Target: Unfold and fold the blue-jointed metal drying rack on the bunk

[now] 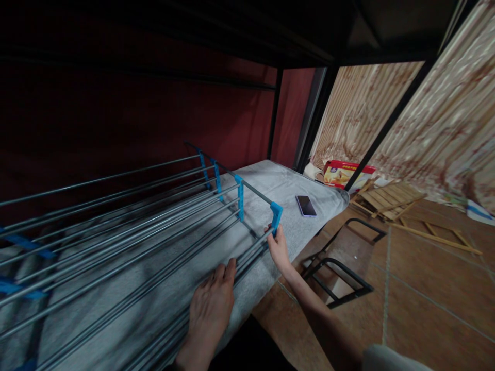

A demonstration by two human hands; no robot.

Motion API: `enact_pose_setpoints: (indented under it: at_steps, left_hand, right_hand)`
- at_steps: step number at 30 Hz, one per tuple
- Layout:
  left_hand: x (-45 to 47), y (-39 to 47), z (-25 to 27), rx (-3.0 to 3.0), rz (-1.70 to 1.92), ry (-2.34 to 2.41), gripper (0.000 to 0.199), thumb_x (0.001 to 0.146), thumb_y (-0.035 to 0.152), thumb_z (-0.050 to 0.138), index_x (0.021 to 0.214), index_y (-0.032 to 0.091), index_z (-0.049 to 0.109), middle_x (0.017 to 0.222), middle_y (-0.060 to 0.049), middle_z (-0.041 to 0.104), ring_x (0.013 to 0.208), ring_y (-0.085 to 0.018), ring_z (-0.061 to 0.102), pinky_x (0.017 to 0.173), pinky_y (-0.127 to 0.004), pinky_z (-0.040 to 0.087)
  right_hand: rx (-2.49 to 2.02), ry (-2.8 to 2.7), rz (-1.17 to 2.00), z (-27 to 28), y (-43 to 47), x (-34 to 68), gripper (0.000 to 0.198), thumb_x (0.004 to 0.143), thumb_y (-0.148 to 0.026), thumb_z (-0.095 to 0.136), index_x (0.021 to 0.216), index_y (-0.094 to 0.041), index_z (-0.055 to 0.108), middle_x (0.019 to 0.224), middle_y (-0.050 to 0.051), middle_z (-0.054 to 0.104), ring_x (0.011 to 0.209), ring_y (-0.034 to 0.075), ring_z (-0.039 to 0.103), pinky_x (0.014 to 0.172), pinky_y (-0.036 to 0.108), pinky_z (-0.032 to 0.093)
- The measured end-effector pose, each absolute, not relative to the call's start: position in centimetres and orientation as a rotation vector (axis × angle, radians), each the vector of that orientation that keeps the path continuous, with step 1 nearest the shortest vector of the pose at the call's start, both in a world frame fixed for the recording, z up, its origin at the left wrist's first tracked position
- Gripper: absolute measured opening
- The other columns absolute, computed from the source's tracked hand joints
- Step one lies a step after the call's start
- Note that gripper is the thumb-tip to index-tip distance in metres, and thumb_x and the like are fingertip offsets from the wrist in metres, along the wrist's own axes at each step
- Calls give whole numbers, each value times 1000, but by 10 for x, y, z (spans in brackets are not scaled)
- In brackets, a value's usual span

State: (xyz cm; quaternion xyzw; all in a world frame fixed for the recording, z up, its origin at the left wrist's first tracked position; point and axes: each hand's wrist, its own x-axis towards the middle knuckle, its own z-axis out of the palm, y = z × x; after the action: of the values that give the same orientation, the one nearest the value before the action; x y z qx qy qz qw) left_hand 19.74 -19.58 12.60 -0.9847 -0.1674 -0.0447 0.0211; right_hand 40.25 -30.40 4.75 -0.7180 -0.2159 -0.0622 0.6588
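Note:
A drying rack (166,226) of grey metal rods with blue plastic brackets lies across a grey sheet, running from the left edge to the middle of the view. My right hand (278,248) is closed around the near end of the rack, just under its blue corner bracket (276,214). Further left, my left hand (214,301) lies on the front rods with its fingers stretched forward; its thumb is hidden. Several thin rods pass beneath that hand.
A phone (306,205) lies on the grey-covered bed (286,180) beyond the rack. Black bed posts (275,113) and a dark upper bunk frame the space. On the tiled floor at right stand a black-framed folding chair (344,257), wooden slats (390,198) and a red box (344,173).

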Motion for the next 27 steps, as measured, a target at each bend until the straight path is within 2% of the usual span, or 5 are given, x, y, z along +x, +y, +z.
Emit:
enact_pose_setpoints:
  at_steps: [14,27]
  left_hand:
    - [197,-196,130,-3045,-130,-530,47,101,11,33,142,19,54,118,-11,72,91,-19,72,76,-31,57]
    - [200,-195,135,-3076,-60,-546,48,99,10,36,143,17,53,120,-14,70,93,-21,73,79,-34,58]
  right_hand:
    - [-1643,-462,-175,44,-300,402,9,92,-33,51,95,-24,51,93,0,57,88,17,53,83,31,43]
    - [-1666,-476,-207,44,-298,399,6,91,-27,46,96,-24,49,95,1,54,91,18,53,86,34,44]
